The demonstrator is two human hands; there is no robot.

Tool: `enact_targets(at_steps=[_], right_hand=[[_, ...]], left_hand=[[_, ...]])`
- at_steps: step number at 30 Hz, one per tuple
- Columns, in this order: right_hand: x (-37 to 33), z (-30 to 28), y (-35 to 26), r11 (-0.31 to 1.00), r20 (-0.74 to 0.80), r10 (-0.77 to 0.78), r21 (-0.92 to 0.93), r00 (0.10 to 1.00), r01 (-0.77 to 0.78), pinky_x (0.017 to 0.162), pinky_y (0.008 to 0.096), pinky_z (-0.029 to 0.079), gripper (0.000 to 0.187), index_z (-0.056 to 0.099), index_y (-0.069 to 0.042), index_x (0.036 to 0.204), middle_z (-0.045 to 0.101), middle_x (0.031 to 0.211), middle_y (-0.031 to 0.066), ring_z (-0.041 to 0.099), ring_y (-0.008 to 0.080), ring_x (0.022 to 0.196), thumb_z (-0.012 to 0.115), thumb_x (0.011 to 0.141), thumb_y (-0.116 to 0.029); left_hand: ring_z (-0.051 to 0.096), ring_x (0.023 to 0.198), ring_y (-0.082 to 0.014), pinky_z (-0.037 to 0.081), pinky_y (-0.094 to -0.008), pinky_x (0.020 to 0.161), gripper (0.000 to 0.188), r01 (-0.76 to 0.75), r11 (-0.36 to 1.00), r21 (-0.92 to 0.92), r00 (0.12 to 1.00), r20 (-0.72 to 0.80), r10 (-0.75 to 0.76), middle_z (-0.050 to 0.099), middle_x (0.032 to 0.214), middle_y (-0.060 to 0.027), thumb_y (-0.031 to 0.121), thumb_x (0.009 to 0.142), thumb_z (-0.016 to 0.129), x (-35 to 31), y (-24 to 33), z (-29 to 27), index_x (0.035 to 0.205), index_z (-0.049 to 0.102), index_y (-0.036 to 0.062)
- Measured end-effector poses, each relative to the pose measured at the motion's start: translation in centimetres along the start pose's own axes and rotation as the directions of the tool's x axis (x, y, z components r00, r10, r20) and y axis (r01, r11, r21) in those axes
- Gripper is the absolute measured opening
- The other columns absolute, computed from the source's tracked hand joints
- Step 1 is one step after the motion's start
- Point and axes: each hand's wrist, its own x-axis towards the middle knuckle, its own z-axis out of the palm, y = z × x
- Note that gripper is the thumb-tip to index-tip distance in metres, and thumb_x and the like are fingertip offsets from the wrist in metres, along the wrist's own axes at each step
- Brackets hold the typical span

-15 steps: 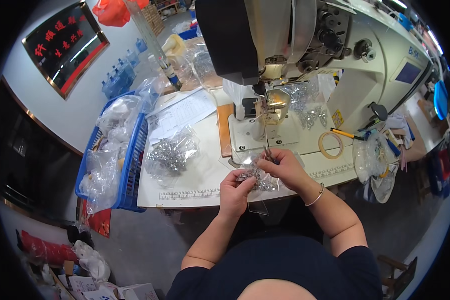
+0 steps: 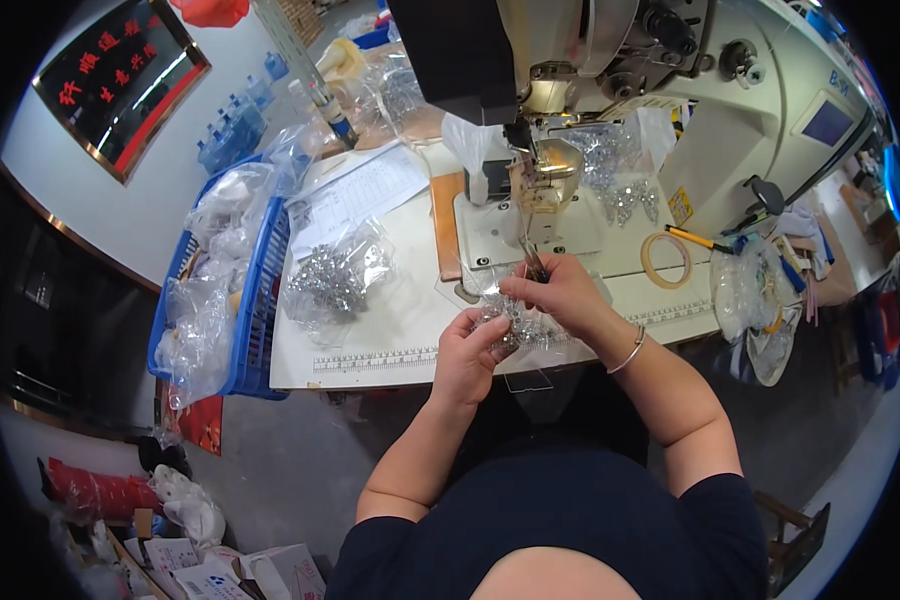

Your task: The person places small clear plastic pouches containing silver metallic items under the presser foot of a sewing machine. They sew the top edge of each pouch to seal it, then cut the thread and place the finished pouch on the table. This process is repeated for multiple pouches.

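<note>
At the front edge of the sewing table, my left hand (image 2: 462, 358) pinches a glittering rhinestone piece (image 2: 518, 328) with clear film around it. Close above it, my right hand (image 2: 562, 298) is closed on a slim, dark metal tool (image 2: 536, 264) that looks like thread snips; its tip points up toward the needle area. The right fingertips reach the upper edge of the sparkling piece, and whether they also grip it I cannot tell. Directly ahead stands a sewing machine (image 2: 770, 140), its needle plate (image 2: 570, 245) just beyond my hands.
Left on the table lies a clear bag of rhinestone pieces (image 2: 330, 280), with paper sheets (image 2: 370, 195) behind. A blue basket (image 2: 260, 320) full of plastic bags stands further left. To the right are a tape roll (image 2: 649, 272), a yellow cutter (image 2: 698, 239) and more bags (image 2: 745, 300).
The view has shifted slightly. My right hand has moved a little away from me with the dark tool, toward the needle plate. My left hand keeps its hold on the rhinestone piece.
</note>
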Motion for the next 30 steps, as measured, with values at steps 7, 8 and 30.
enact_targets(at_steps=[7,8,30], right_hand=[[0.8,0.3,0.5,1.000,0.020,0.009,0.011,1.000,-0.009,0.048,0.0193,0.036,0.020,0.060,-0.006,0.071,0.053,0.060,-0.0032,0.047,0.0045,0.053,0.073,0.076,-0.019],[0.8,0.4,0.6,1.000,0.021,0.008,0.012,1.000,-0.009,0.048,0.0194,0.036,0.020,0.059,-0.006,0.071,0.053,0.060,-0.0033,0.047,0.0045,0.053,0.073,0.076,-0.019],[0.6,0.6,1.2,0.999,-0.013,0.041,-0.022,0.999,-0.041,0.051,0.0206,0.037,0.020,0.063,-0.004,0.072,0.058,0.064,-0.0025,0.046,0.0044,0.055,0.073,0.075,-0.021]], left_hand=[[0.062,0.084,-0.0156,0.053,-0.0313,0.070,0.024,0.019,1.000,-0.013,0.998,-0.057,-0.020,0.061,0.095,-0.0065,0.006,0.083,0.060,0.0,-0.1,0.1,0.105,0.050,0.0027],[0.061,0.083,-0.0151,0.053,-0.0310,0.070,0.022,0.014,1.000,-0.021,0.997,-0.072,-0.015,0.061,0.094,-0.0059,0.006,0.083,0.061,-0.1,-0.1,0.2,0.102,0.051,0.0027],[0.060,0.075,-0.0122,0.051,-0.0254,0.067,0.018,-0.143,0.990,-0.004,0.986,-0.082,0.142,0.061,0.087,-0.0060,0.003,0.081,0.064,-0.3,-1.3,0.6,0.094,0.053,0.0009]])
